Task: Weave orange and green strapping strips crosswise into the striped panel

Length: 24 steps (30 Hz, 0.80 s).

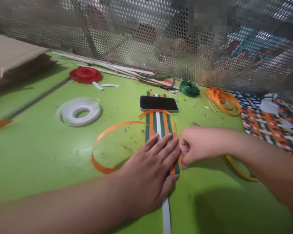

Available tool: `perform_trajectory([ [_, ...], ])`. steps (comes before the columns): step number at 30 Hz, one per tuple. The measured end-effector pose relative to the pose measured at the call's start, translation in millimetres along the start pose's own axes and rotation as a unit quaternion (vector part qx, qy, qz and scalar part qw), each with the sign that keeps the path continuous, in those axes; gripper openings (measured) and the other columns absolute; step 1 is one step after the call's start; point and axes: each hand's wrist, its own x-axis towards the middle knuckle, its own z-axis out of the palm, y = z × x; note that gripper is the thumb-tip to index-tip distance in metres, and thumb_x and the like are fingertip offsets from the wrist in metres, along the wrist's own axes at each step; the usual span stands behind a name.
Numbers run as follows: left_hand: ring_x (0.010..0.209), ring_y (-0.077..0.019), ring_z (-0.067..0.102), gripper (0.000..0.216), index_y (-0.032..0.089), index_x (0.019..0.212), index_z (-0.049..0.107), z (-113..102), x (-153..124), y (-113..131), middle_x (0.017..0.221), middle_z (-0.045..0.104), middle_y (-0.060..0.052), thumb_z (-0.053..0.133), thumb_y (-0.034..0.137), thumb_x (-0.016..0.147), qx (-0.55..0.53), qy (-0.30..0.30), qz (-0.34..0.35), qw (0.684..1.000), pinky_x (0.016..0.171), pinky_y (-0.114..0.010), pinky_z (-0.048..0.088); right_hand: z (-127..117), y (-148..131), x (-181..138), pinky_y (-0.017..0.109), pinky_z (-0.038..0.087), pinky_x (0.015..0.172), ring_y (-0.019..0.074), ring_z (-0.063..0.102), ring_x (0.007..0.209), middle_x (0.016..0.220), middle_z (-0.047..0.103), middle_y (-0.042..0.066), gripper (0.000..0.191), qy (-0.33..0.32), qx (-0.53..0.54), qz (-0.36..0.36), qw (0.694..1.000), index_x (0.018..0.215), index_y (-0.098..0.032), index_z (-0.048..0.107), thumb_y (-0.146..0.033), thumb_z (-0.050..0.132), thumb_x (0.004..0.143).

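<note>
Several green, orange and white strips lie side by side lengthwise on the green table. My left hand rests flat across their near part, fingers spread, and hides much of them. Beside its fingertips, at the strips' right edge, my right hand is closed in a pinch on an orange strip. This strip curves up and over the others; a wide orange loop bulges out to the left and passes behind my left hand. A phone lies across the far ends. A white strip tail extends toward me.
A red roll, a white roll, a green roll and an orange coil lie around. Woven pieces and a yellow strip are at right. A perforated metal panel stands behind; cardboard is at left.
</note>
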Motion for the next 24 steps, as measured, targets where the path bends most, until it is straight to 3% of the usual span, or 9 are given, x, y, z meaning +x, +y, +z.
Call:
perform_trajectory([
  [3, 0.168, -0.033, 0.0, 0.069, 0.011, 0.174, 0.023, 0, -1, 0, 0.179, 0.01, -0.01, 0.023, 0.049, 0.116, -0.008, -0.005, -0.005, 1.0, 0.138, -0.057, 0.002, 8, 12, -11, 0.031, 0.042, 0.063, 0.0192, 0.064, 0.072, 0.078, 0.074, 0.0, 0.022, 0.041, 0.022, -0.039, 0.998, 0.077, -0.024, 0.072, -0.046, 0.076, 0.079],
  [5, 0.168, -0.0326, 0.0, 0.069, 0.012, 0.174, 0.023, 1, -1, -1, 0.179, 0.008, -0.01, 0.023, 0.049, 0.116, -0.013, -0.004, -0.007, 1.0, 0.138, -0.057, 0.001, 16, 31, -26, 0.035, 0.049, 0.078, 0.0237, 0.069, 0.089, 0.098, 0.079, 0.004, 0.021, 0.13, 0.037, -0.072, 0.988, 0.091, -0.027, 0.077, -0.046, 0.069, 0.09],
  [8, 0.168, -0.0325, 0.002, 0.069, 0.014, 0.174, 0.023, 2, 0, -1, 0.179, 0.008, -0.009, 0.023, 0.051, 0.116, -0.023, 0.0, -0.007, 1.0, 0.138, -0.058, 0.003, 39, 74, -52, 0.047, 0.049, 0.096, 0.0369, 0.069, 0.114, 0.125, 0.075, 0.015, 0.033, 0.335, -0.025, 0.023, 0.942, 0.115, -0.026, 0.077, -0.05, 0.063, 0.096],
  [9, 0.168, -0.0325, 0.002, 0.069, 0.014, 0.174, 0.023, 2, 0, -1, 0.179, 0.008, -0.009, 0.023, 0.051, 0.116, -0.025, 0.001, -0.007, 1.0, 0.138, -0.058, 0.003, 48, 89, -59, 0.051, 0.048, 0.1, 0.0413, 0.067, 0.121, 0.131, 0.072, 0.018, 0.037, 0.372, -0.042, 0.065, 0.925, 0.122, -0.024, 0.074, -0.048, 0.064, 0.095],
  [12, 0.168, -0.0326, 0.004, 0.068, 0.014, 0.174, 0.024, 3, 1, -1, 0.179, 0.009, -0.01, 0.023, 0.051, 0.116, -0.025, 0.003, -0.01, 1.0, 0.138, -0.058, 0.004, 77, 122, -68, 0.051, 0.047, 0.104, 0.0427, 0.068, 0.122, 0.131, 0.069, 0.024, 0.038, 0.363, -0.009, 0.119, 0.924, 0.13, -0.021, 0.068, -0.042, 0.06, 0.099],
  [14, 0.168, -0.0325, 0.004, 0.068, 0.014, 0.174, 0.024, 3, 0, -1, 0.179, 0.01, -0.01, 0.023, 0.051, 0.116, -0.021, 0.005, -0.009, 1.0, 0.138, -0.058, 0.004, 91, 128, -64, 0.049, 0.049, 0.096, 0.041, 0.07, 0.114, 0.125, 0.067, 0.025, 0.034, 0.367, 0.017, 0.134, 0.92, 0.125, -0.02, 0.066, -0.042, 0.052, 0.102],
  [17, 0.168, -0.032, 0.004, 0.069, 0.014, 0.174, 0.024, 5, -2, -3, 0.179, 0.01, -0.01, 0.022, 0.052, 0.116, -0.011, 0.013, -0.005, 1.0, 0.138, -0.057, 0.004, 100, 122, -50, 0.046, 0.048, 0.081, 0.0382, 0.07, 0.097, 0.118, 0.066, 0.021, 0.025, 0.38, 0.02, 0.19, 0.905, 0.107, -0.022, 0.065, -0.041, 0.056, 0.095],
  [20, 0.169, -0.0319, 0.004, 0.069, 0.016, 0.174, 0.023, 7, -1, -5, 0.179, 0.009, -0.01, 0.022, 0.053, 0.116, -0.003, 0.017, -0.003, 1.0, 0.138, -0.057, 0.005, 98, 110, -38, 0.044, 0.047, 0.074, 0.0336, 0.067, 0.085, 0.108, 0.066, 0.016, 0.022, 0.398, 0.022, 0.196, 0.896, 0.091, -0.024, 0.059, -0.044, 0.065, 0.083],
  [24, 0.168, -0.0313, 0.004, 0.069, 0.016, 0.174, 0.023, 6, 0, -5, 0.179, 0.008, -0.009, 0.021, 0.053, 0.116, 0.0, 0.01, -0.006, 1.0, 0.138, -0.056, 0.003, 90, 98, -47, 0.042, 0.049, 0.071, 0.0305, 0.066, 0.079, 0.096, 0.07, 0.01, 0.025, 0.441, 0.069, 0.163, 0.88, 0.095, -0.025, 0.062, -0.045, 0.065, 0.08],
])
